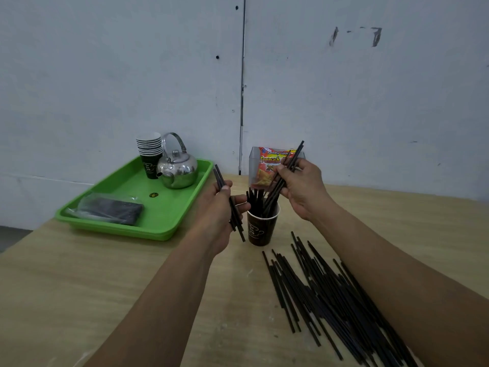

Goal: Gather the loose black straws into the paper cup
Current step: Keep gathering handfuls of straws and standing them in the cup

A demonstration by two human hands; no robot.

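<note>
A dark paper cup [261, 231] stands upright on the wooden table, with several black straws [255, 201] sticking out of it. My left hand [221, 207] grips a small bundle of black straws [236, 223] just left of the cup. My right hand [301, 190] holds another bundle of straws [292, 161] slanted, with the lower ends inside the cup. A large loose pile of black straws [325, 295] lies on the table in front of the cup, partly under my right forearm.
A green tray [169, 221] at the left holds a steel kettle [178, 169], a stack of paper cups [149, 152] and a plastic bag of dark straws [111, 209]. A clear holder with a snack packet [267, 165] stands behind the cup by the wall.
</note>
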